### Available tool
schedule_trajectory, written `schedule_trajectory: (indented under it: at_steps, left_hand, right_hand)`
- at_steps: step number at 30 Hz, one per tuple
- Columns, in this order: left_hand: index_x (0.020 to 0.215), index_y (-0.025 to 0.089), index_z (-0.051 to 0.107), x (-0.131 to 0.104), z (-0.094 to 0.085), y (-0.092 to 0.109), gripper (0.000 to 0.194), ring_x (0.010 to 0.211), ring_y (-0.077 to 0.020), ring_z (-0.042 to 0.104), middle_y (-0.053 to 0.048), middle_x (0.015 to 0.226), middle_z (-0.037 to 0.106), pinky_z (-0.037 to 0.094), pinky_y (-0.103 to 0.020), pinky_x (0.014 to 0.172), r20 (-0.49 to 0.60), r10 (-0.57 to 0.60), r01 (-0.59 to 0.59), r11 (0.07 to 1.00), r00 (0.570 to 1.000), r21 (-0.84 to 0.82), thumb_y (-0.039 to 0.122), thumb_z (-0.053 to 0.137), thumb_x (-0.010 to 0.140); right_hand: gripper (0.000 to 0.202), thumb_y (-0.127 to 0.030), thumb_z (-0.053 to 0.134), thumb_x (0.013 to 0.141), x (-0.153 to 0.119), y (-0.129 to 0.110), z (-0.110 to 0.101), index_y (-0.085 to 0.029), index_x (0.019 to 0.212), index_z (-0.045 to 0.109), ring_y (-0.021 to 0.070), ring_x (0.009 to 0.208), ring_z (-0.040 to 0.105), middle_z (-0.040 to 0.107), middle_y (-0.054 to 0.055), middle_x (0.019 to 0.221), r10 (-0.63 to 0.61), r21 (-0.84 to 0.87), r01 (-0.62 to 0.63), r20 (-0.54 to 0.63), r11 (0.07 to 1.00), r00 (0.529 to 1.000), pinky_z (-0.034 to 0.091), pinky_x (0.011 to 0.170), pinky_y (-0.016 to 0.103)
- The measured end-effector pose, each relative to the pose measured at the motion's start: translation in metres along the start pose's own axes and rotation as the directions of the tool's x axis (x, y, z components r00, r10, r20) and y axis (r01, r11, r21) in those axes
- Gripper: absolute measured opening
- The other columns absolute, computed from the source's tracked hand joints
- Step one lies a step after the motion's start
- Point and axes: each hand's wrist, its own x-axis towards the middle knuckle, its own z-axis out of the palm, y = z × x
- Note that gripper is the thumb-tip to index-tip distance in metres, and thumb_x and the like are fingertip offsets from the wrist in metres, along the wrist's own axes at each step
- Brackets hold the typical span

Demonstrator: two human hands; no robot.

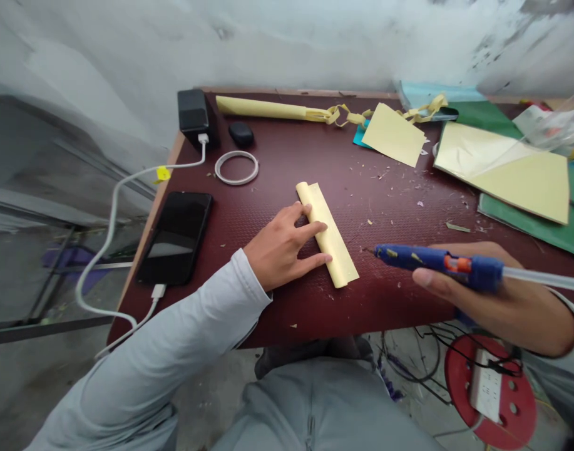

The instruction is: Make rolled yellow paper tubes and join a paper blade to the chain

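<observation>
A partly rolled strip of yellow paper point(332, 241) lies at a slant on the dark red table, with a narrow flat flap along its right side. My left hand point(287, 244) rests on its rolled edge, fingers spread and fingertips pressing on the paper. To the right, my right hand point(493, 294) is wrapped round a blue glue gun point(437, 262), whose nozzle points left towards the paper without touching it. A clear glue stick sticks out of the gun's rear.
On the table point(287, 166) are a phone point(175, 238), black box point(193, 113), mouse-like object point(241, 133) and white ring point(236, 168). Behind lie a yellow paper tube point(263, 108) and paper chain point(347, 117); yellow sheets point(512, 169) are at right. A power strip point(486, 385) sits below.
</observation>
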Motion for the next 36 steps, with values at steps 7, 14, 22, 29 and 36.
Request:
schedule_trajectory:
  at_steps: [7, 14, 22, 29, 36]
  left_hand:
    - [0.127, 0.014, 0.07, -0.002, -0.005, 0.0, 0.052, 0.132, -0.0354, 0.054, -0.019, 0.132, 0.056, 0.048, -0.054, 0.116, 0.011, -0.013, 0.012, 1.0, 1.0, 0.005, 0.054, 0.069, 0.094]
    - [0.127, 0.015, 0.07, -0.003, -0.005, 0.002, 0.051, 0.132, -0.0358, 0.054, -0.02, 0.134, 0.055, 0.048, -0.054, 0.116, 0.013, -0.023, 0.023, 1.0, 1.0, 0.003, 0.054, 0.067, 0.095]
    - [0.128, 0.017, 0.068, -0.003, -0.005, 0.001, 0.05, 0.133, -0.035, 0.053, -0.02, 0.137, 0.054, 0.048, -0.056, 0.116, 0.019, -0.033, 0.033, 0.999, 0.999, -0.021, 0.054, 0.067, 0.095]
    - [0.127, 0.016, 0.066, -0.002, -0.005, 0.002, 0.049, 0.133, -0.0351, 0.054, -0.02, 0.137, 0.055, 0.048, -0.055, 0.116, 0.019, -0.036, 0.037, 0.999, 0.999, -0.012, 0.052, 0.07, 0.094]
    - [0.128, 0.013, 0.063, -0.002, -0.007, 0.003, 0.055, 0.134, -0.0355, 0.056, -0.02, 0.136, 0.057, 0.047, -0.053, 0.117, 0.036, -0.053, 0.052, 0.999, 0.998, 0.016, 0.053, 0.072, 0.092]
  right_hand:
    - [0.054, -0.061, 0.062, 0.098, 0.084, 0.003, 0.025, -0.021, 0.064, 0.047, 0.0118, 0.054, 0.041, 0.044, -0.002, 0.056, -0.089, 0.045, 0.096, -0.146, 0.994, 0.985, 0.029, 0.053, 0.031]
    - [0.053, -0.063, 0.06, 0.097, 0.148, 0.006, 0.047, -0.02, 0.068, 0.05, 0.0127, 0.061, 0.04, 0.045, -0.002, 0.059, -0.091, 0.129, 0.112, -0.155, 0.985, 0.984, 0.029, 0.06, 0.031]
    - [0.051, -0.062, 0.059, 0.097, 0.177, 0.009, 0.064, -0.019, 0.07, 0.052, 0.0132, 0.065, 0.039, 0.048, -0.001, 0.063, -0.166, 0.036, 0.174, -0.153, 0.984, 0.974, 0.028, 0.065, 0.031]
    - [0.045, -0.056, 0.057, 0.099, 0.162, 0.01, 0.063, -0.018, 0.076, 0.059, 0.0126, 0.066, 0.042, 0.051, -0.002, 0.065, -0.231, 0.035, 0.235, -0.092, 0.971, 0.969, 0.03, 0.067, 0.031]
    - [0.049, -0.055, 0.057, 0.101, 0.117, 0.003, 0.054, -0.02, 0.068, 0.049, 0.0107, 0.058, 0.033, 0.043, -0.004, 0.06, -0.219, -0.059, 0.218, -0.019, 0.974, 0.975, 0.026, 0.062, 0.031]
